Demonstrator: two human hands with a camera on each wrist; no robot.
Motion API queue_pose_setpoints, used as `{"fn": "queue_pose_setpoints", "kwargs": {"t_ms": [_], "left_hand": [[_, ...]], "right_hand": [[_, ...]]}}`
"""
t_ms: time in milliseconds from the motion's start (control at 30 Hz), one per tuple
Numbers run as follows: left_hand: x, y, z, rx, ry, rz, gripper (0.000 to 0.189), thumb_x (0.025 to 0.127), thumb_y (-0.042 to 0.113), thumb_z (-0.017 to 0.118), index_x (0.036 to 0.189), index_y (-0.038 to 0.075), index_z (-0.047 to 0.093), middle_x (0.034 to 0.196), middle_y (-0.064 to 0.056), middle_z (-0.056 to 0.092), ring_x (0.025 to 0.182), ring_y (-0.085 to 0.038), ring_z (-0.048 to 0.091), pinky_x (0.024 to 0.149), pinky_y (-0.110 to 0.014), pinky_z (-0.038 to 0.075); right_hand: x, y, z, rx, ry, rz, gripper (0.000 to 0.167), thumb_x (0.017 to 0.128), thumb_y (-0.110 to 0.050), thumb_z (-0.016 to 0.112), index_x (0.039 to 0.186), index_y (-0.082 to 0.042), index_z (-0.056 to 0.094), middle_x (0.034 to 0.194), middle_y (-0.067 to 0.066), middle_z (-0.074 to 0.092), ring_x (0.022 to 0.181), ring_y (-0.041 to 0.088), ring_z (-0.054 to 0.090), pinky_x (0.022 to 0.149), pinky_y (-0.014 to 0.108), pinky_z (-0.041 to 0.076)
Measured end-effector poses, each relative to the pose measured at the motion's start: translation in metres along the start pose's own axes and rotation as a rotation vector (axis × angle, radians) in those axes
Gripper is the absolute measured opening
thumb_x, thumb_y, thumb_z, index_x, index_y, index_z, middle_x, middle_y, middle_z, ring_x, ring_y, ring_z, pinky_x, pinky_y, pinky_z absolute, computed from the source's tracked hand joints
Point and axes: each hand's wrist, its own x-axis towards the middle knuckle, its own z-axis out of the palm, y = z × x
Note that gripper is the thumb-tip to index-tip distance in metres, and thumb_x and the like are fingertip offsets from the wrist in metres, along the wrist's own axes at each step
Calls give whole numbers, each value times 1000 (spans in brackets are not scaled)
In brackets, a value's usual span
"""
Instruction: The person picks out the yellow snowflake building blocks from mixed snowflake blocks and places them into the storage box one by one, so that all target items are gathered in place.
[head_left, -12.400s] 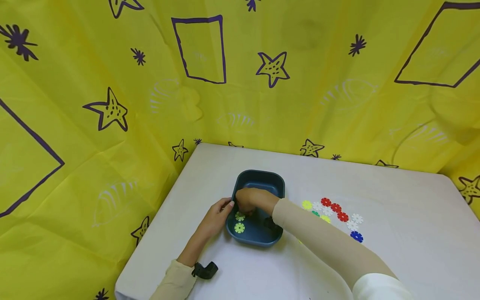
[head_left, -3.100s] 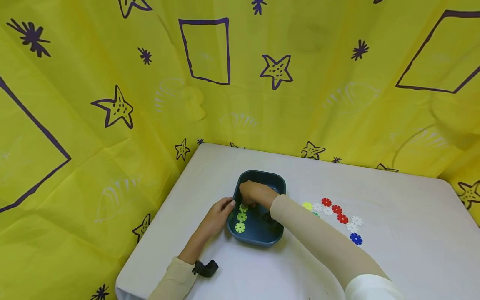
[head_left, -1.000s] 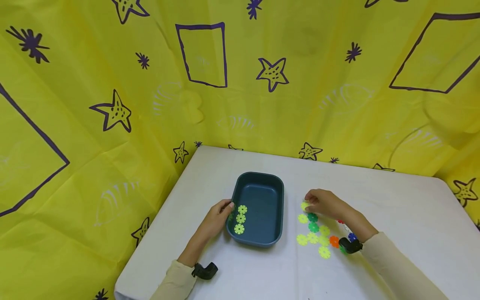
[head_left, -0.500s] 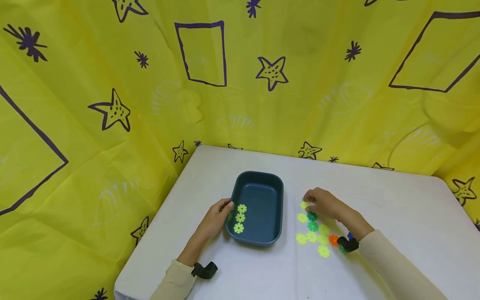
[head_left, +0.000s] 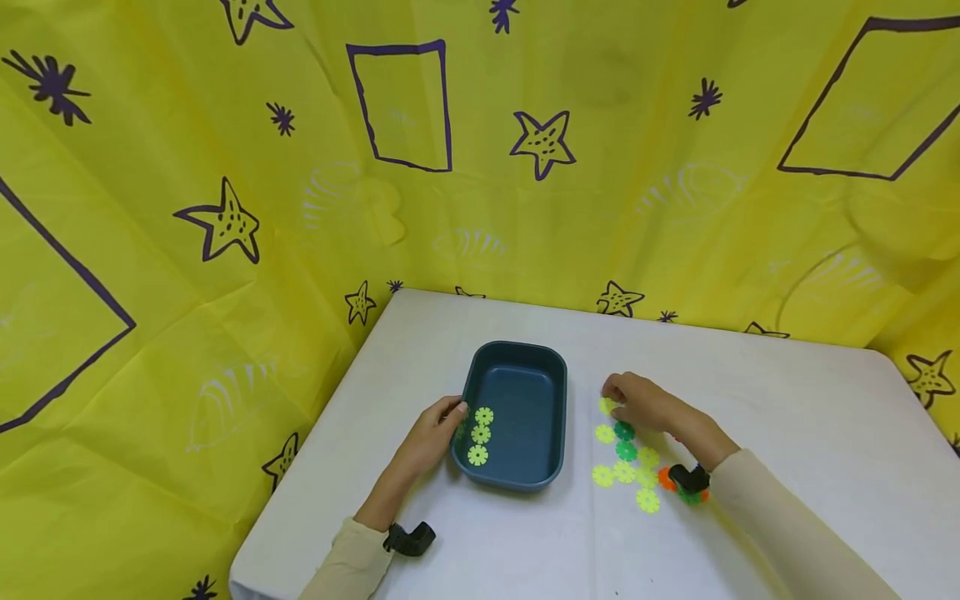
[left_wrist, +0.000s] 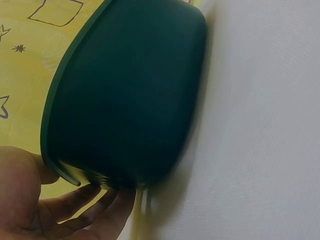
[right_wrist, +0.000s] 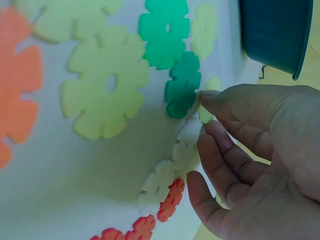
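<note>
- Okay, left hand (head_left: 433, 433) grips the tub (head_left: 528, 433) at nine o'clock
- right hand (head_left: 651, 407) reaches a yellow disc (head_left: 607, 406) at its three o'clock, can't tell if pinched
- probably light, stiff; grab opposite edges

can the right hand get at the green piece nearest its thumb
Probably yes: the right hand is right beside the green piece, and nothing appears to cover that piece. Whether the fingers pinch the yellow piece next to it is unclear.
</note>
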Motion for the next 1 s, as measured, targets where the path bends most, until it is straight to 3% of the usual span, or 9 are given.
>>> {"fn": "queue_pose_setpoints", "kwargs": {"t_ms": [367, 733, 1000], "left_hand": [[0, 1, 0, -10, -5, -3, 53, 112, 37, 51, 147, -3, 56, 146, -24, 60, 140, -42, 53, 115, -59, 44], [0, 1, -1, -23, -12, -4, 53, 113, 37, 51, 148, -2, 55, 148, -23, 59, 142, -41, 52, 116, -58, 43], [0, 1, -1, -12, -9, -1, 52, 113, 36, 50, 147, -2, 56, 146, -23, 61, 140, -40, 54, 115, -58, 44]], "right_hand": [[5, -4, -8, -17, -48, 8, 26, 93, 1, 75, 117, 2, 65, 104, 13, 60, 97, 29, 55, 93, 47, 53], [8, -2, -9, 69, -76, 42, 24, 94, -2, 76, 111, -1, 59, 93, 8, 53, 91, 25, 53, 79, 36, 46], [9, 2, -8, 83, -68, 34, 22, 97, -9, 77, 108, -5, 59, 93, 6, 56, 92, 23, 54, 82, 37, 47]]}}
